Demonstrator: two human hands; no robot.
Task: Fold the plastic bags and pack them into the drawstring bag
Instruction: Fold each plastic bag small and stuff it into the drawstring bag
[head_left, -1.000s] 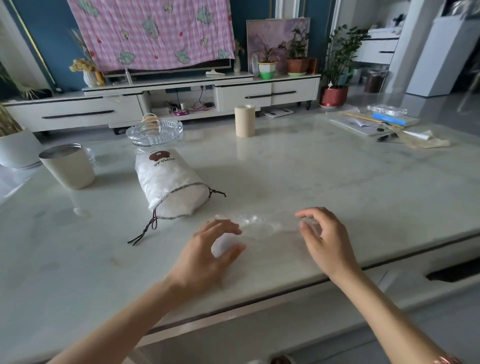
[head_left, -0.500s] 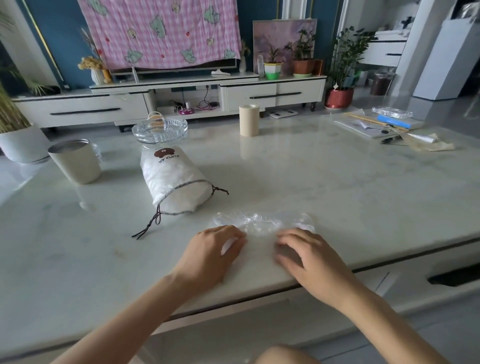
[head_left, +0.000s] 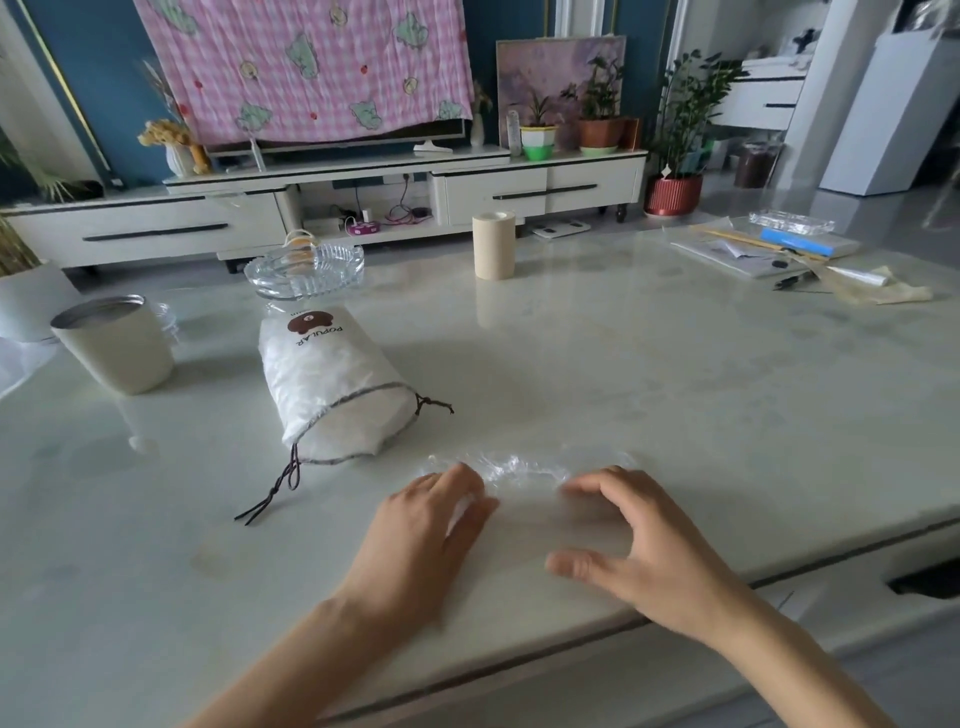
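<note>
Clear plastic bag (head_left: 524, 483) lies flattened on the pale marble counter (head_left: 675, 389), near the mouth of the white drawstring bag (head_left: 332, 384), on its near right side and just apart from it. The film is so sheer that its edges are hard to trace; it seems to form a wide, crinkled strip. The left hand (head_left: 421, 540) rests palm down on the strip's end nearer the drawstring bag, fingers pressed together and flat. The right hand (head_left: 644, 551) sits on the end farther from the drawstring bag, fingers arched with their tips on the film and the thumb spread wide. The drawstring bag lies on its side, stuffed, cords (head_left: 275, 488) trailing from its mouth. A beige cup (head_left: 117, 348) stands left of the drawstring bag, and a glass dish (head_left: 304, 267) at its far end.
</note>
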